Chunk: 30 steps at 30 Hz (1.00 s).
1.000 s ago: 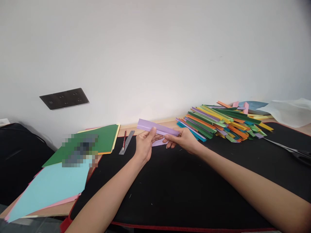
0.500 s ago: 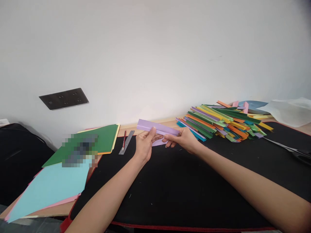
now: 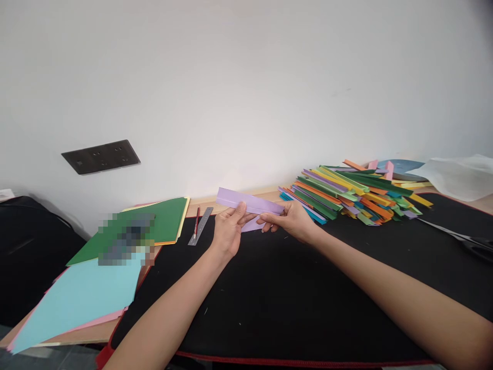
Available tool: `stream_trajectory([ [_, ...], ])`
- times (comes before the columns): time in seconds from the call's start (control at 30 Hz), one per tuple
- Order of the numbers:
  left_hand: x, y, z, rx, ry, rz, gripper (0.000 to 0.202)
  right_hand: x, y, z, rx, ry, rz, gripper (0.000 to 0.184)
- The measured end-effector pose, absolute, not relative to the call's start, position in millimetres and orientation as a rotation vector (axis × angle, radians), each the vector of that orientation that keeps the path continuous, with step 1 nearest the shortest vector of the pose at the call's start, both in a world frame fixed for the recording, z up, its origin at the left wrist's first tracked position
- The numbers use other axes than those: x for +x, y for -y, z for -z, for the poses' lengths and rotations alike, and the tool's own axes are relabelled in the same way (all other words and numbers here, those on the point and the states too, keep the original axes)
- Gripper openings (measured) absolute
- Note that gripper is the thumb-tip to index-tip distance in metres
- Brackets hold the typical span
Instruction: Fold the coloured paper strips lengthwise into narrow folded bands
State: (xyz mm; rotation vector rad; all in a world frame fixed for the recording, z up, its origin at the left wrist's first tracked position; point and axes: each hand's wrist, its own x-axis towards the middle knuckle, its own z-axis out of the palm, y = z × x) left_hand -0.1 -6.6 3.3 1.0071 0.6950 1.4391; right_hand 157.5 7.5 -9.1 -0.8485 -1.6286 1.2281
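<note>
Between both hands I hold a purple paper strip (image 3: 250, 201) with a lengthwise crease, raised above the black mat (image 3: 277, 303). My left hand (image 3: 228, 226) pinches its lower edge near the middle, thumb on top. My right hand (image 3: 288, 221) grips the strip's right end between thumb and fingers. Below the strip, another piece of purple paper (image 3: 251, 225) shows between the hands; whether it is separate I cannot tell. Close by on the right is a heap of folded paper strips (image 3: 342, 192) in many colours.
Left of my hands lie a pencil (image 3: 196, 222) and a metal ruler (image 3: 204, 222). Green sheets (image 3: 169, 221) and light blue sheets (image 3: 92, 295) are stacked at the left, partly blurred. Scissors (image 3: 458, 235) rest at the right, near a crumpled translucent sheet (image 3: 458, 177). A wall stands behind.
The purple strip has tilted slightly, so its upper flap looks flatter and the crease shows differently. Both hands keep their grip in nearly the same place.
</note>
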Motion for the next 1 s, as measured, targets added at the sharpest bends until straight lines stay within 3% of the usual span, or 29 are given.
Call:
stream_trajectory([
  [0.37, 0.0, 5.9, -4.2, 0.899, -0.674, -1.372, 0.015, 157.1, -5.8, 5.3, -0.884, 1.72, -1.071, 0.029],
  [0.67, 4.6, 10.0, -6.1, 1.007, -0.766, -1.521, 0.021, 154.5, -3.7, 7.3, -0.952, 1.666, -1.119, 0.033],
  [1.0, 1.2, 5.4, -1.5, 0.92, -0.695, -1.45, 0.015, 155.2, -5.7, 9.1, -0.905, 1.714, -1.125, 0.033],
])
